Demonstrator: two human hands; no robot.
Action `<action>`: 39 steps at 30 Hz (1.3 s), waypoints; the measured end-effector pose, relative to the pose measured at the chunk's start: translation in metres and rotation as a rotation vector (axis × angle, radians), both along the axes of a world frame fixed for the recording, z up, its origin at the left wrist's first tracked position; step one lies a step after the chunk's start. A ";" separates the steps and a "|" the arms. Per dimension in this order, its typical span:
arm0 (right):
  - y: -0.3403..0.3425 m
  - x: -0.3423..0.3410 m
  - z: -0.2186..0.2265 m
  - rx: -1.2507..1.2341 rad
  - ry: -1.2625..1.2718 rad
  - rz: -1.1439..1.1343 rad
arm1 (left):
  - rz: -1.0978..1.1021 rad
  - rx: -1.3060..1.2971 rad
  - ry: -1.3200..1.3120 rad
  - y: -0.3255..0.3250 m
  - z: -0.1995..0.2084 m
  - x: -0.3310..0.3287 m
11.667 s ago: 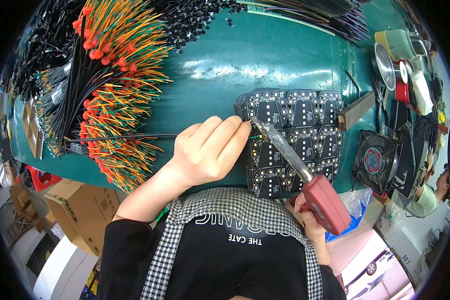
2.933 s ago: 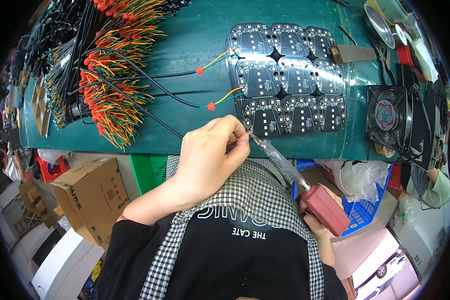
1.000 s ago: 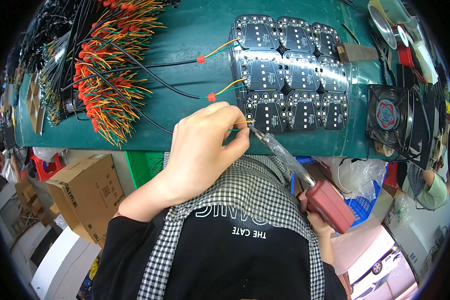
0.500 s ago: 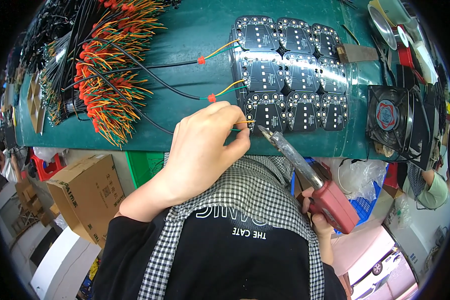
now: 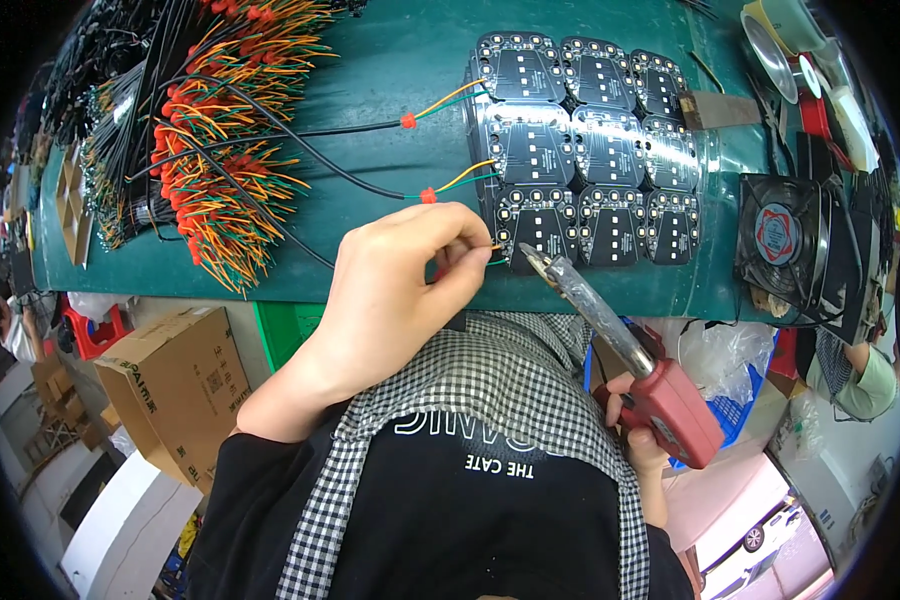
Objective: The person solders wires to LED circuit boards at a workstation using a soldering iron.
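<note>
Two bare hands at work: the left hand (image 5: 400, 285) pinches a wire pair, the right grips a red soldering gun (image 5: 675, 415).

In the head view, the orange wire (image 5: 496, 247) and green wire (image 5: 498, 263) emerge from the left hand's fingertips at the left edge of the lower-left circuit board (image 5: 545, 228), part of a nine-board grid on the green table (image 5: 370, 75). The right hand (image 5: 638, 430) is wrapped around the gun's handle; its tip (image 5: 526, 249) points over that board, right of the wires, contact impossible to tell. Good work here would likely mean a steady pinch, orange and green kept from touching, each end lying flat where it joins, and a brief touch of the tip, clear of fingertips and neighbouring components.
</note>
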State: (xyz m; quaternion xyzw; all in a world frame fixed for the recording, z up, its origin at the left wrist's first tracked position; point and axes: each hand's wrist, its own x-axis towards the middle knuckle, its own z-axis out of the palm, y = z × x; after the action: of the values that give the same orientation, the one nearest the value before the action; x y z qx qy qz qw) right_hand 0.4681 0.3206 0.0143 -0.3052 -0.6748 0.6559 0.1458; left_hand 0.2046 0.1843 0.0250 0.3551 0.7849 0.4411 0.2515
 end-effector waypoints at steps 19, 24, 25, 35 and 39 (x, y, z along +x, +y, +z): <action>0.001 0.024 -0.025 0.203 -0.032 0.066 | -0.068 -0.043 -0.003 0.007 0.002 -0.003; 0.014 0.008 -0.017 0.407 -0.001 0.243 | -0.069 -0.068 -0.006 0.008 0.003 -0.004; 0.015 0.007 -0.017 0.407 0.006 0.264 | -0.075 -0.064 0.007 0.009 0.003 -0.005; -0.003 -0.001 -0.002 -0.123 0.049 -0.172 | -0.081 -0.053 0.061 0.006 0.002 -0.003; 0.003 -0.003 -0.006 -0.074 0.009 -0.152 | -0.084 -0.133 0.365 -0.001 0.020 -0.002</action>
State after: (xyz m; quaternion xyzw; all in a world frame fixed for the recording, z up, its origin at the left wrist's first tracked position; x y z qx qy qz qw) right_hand 0.4647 0.3239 0.0083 -0.3578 -0.6245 0.6687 0.1866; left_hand 0.2021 0.1834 0.0452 0.4441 0.8295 0.3055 0.1460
